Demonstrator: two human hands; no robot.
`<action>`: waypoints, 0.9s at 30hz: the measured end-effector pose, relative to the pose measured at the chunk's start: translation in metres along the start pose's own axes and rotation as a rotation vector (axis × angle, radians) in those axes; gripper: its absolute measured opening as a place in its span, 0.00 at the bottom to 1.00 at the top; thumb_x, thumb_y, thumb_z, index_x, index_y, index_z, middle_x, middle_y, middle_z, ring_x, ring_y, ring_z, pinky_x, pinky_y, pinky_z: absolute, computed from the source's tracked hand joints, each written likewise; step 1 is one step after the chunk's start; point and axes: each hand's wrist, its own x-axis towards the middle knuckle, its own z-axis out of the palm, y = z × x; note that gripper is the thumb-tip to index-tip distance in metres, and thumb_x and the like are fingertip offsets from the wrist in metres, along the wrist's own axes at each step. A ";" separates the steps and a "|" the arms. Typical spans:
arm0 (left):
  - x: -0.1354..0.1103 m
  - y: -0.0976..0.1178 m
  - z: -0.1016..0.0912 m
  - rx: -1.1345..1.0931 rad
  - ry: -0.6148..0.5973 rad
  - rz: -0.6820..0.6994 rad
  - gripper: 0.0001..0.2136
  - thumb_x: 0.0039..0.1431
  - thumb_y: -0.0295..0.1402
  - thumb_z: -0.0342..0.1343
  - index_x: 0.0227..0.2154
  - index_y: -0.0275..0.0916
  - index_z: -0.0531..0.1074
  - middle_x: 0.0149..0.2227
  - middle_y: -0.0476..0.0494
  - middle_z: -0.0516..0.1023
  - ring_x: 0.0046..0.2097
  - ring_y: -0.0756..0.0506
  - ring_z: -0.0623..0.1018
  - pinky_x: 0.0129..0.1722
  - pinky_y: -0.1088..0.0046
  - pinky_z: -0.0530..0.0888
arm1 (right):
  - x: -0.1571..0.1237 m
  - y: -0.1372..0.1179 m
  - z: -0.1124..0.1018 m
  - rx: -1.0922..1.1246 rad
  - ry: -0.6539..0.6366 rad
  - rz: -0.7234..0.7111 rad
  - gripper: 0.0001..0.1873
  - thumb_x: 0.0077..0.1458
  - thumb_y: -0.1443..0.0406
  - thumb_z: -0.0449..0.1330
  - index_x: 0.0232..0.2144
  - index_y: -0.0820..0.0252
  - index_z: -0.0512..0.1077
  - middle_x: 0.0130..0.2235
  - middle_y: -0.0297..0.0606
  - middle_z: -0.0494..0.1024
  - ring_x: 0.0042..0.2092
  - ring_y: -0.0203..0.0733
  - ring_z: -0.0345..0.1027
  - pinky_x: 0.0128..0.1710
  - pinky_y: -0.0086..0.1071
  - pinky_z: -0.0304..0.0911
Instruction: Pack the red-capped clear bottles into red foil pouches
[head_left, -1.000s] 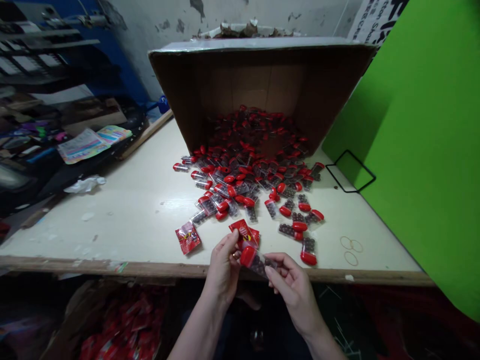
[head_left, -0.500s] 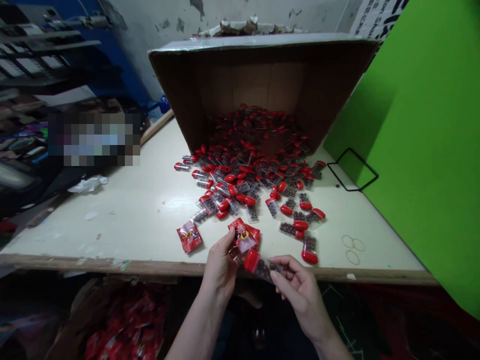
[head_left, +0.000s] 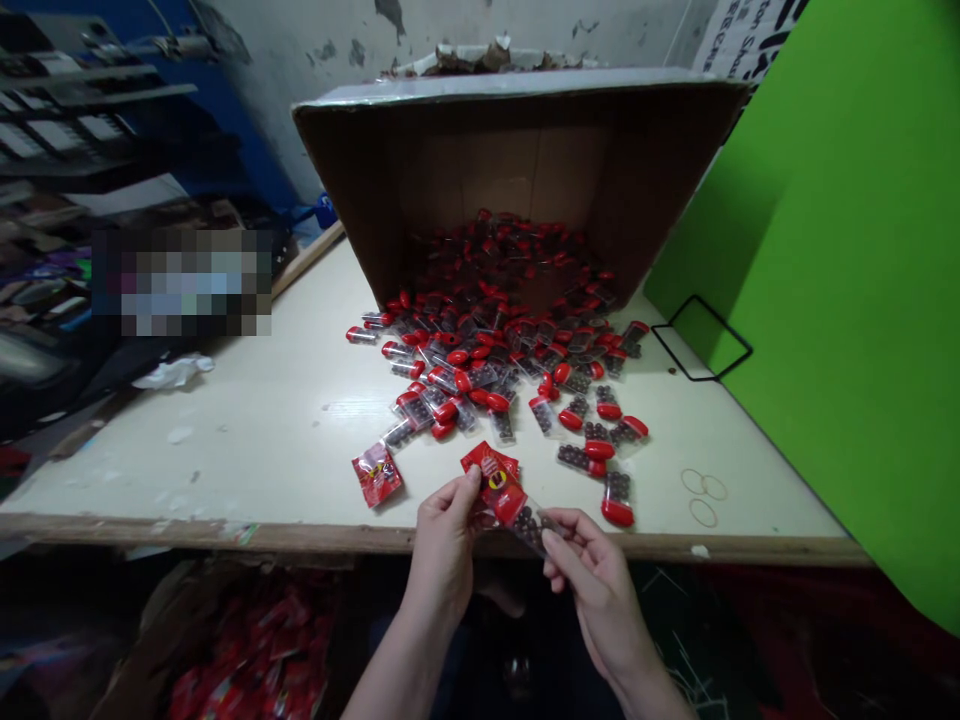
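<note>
My left hand (head_left: 448, 525) is closed on a red printed sachet (head_left: 491, 466), pinched between thumb and fingers near the table's front edge. My right hand (head_left: 589, 560) grips the clear end of a small red-capped box of dark balls (head_left: 531, 525). The red cap of this box meets the lower end of the sachet; whether it is inside the sachet or over it, I cannot tell. Another red sachet (head_left: 377, 475) lies flat on the table to the left. Many similar red-capped boxes (head_left: 480, 375) are heaped beyond my hands.
A cardboard box (head_left: 337, 190) lies on its side on the white table (head_left: 262, 420), spilling the small boxes. A green panel (head_left: 847, 300) bounds the right, with a black wire frame (head_left: 701, 340) and rubber bands (head_left: 703, 485) near it. Red packets (head_left: 255, 650) fill a container below.
My right hand has brought the box's red cap up against the sachet, where a gap showed before. The box now lines up with the sachet. My left hand has shifted slightly right.
</note>
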 end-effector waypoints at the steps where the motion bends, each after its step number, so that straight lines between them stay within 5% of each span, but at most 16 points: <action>1: -0.001 -0.001 0.000 -0.005 0.012 0.017 0.11 0.50 0.38 0.60 0.29 0.32 0.76 0.27 0.43 0.78 0.28 0.50 0.74 0.29 0.77 0.71 | -0.001 0.001 0.001 0.005 -0.004 0.005 0.13 0.53 0.59 0.61 0.39 0.59 0.70 0.27 0.31 0.70 0.27 0.30 0.60 0.22 0.20 0.57; 16: -0.001 -0.008 -0.009 0.102 0.087 0.042 0.11 0.43 0.32 0.66 0.31 0.32 0.77 0.30 0.45 0.78 0.30 0.51 0.74 0.31 0.78 0.70 | -0.001 0.014 0.003 -0.287 0.009 -0.182 0.14 0.56 0.58 0.58 0.42 0.58 0.67 0.31 0.36 0.74 0.29 0.37 0.69 0.26 0.28 0.68; 27: -0.006 -0.009 -0.008 0.003 0.047 -0.044 0.14 0.40 0.28 0.67 0.33 0.33 0.76 0.34 0.42 0.80 0.34 0.49 0.77 0.34 0.76 0.72 | -0.001 0.016 0.007 -0.131 -0.024 -0.111 0.14 0.55 0.58 0.59 0.42 0.59 0.68 0.27 0.34 0.73 0.28 0.35 0.67 0.26 0.26 0.65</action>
